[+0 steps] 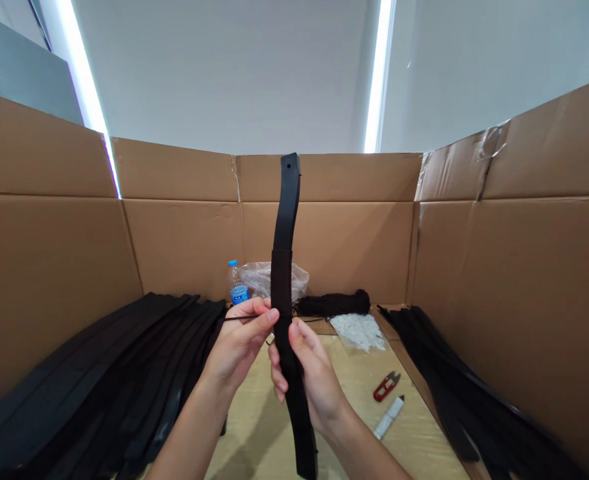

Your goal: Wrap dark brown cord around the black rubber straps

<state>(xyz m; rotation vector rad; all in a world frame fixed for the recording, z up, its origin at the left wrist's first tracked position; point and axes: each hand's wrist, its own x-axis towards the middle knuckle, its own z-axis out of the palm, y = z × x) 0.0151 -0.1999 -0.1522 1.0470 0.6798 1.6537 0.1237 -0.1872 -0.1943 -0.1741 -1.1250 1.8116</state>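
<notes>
A long, curved black strip [287, 217] stands nearly upright in front of me, with a small hole near its top end. Its middle bears a band of tightly wound dark cord [281, 283]. My right hand [314, 373] is closed around the strip just below this winding, thumb on its face. At the winding's lower edge, my left hand [239, 343] is pinched with the thumb against the strip. A loose length of black cord [239, 318] runs through its fingers and sticks out to the left.
Many similar black strips [124, 360] lie at the left, more strips [454, 380] at the right. Behind are a water bottle [238, 287], a plastic bag [259, 277], a dark cord bundle [337, 303] and a whitish packet [359, 332]. Red snips [386, 387] and a marker [389, 418] lie right. Cardboard walls [324, 227] surround the table.
</notes>
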